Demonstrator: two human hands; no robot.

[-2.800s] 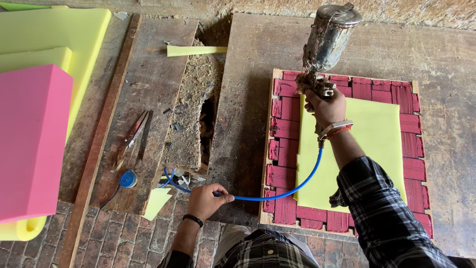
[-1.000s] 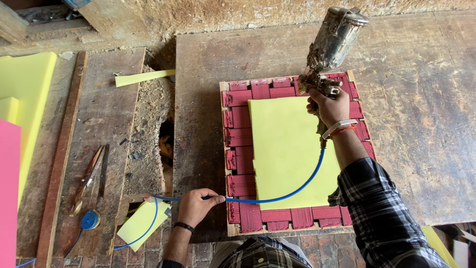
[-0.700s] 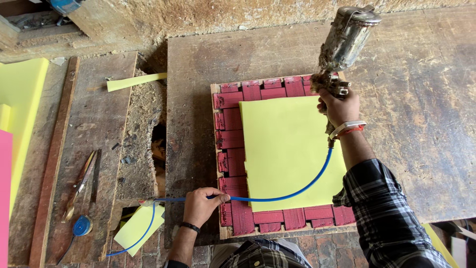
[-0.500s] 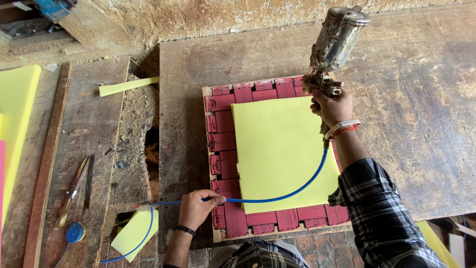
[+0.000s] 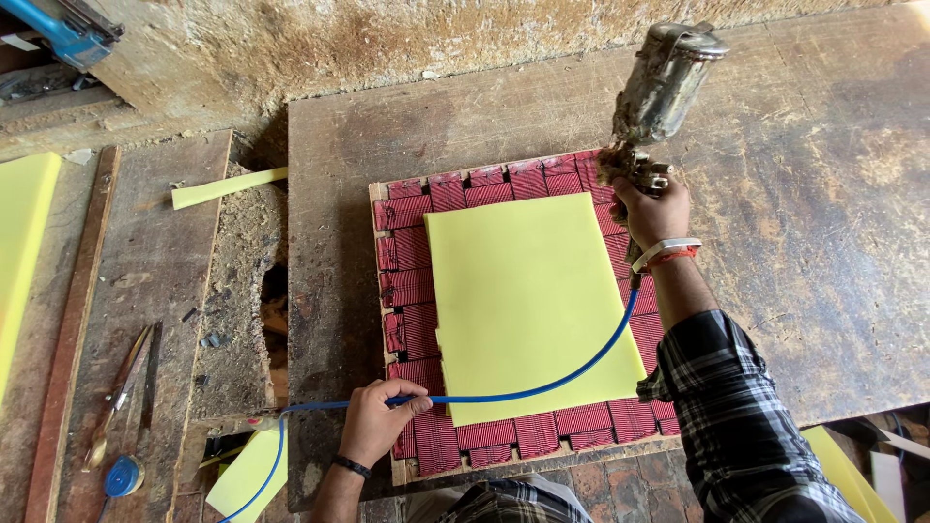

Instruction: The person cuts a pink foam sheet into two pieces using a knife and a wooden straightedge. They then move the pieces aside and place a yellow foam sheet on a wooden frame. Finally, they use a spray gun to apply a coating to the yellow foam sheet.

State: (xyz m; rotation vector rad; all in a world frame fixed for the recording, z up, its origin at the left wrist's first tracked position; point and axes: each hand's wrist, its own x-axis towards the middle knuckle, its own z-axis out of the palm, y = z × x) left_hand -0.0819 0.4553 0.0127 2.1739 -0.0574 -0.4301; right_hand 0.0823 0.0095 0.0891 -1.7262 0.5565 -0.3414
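Since a moment ago our view has slid so the foam sheet (image 5: 528, 305) now sits mid-frame, and our right hand (image 5: 651, 208) has carried the spray gun (image 5: 659, 97) along the sheet's far right corner. We judge the gun is poised over that corner for a pass across the sheet. The right hand is clamped on the gun's handle, cup tilted up and away from the sheet. Our left hand (image 5: 378, 421), just off the sheet's near left corner, pinches the blue hose (image 5: 542, 387), which curves over the sheet's near right part up to the gun. The sheet lies flat on the red slatted board (image 5: 412, 257), between both hands. Scissors (image 5: 121, 387) lie well left of the sheet.
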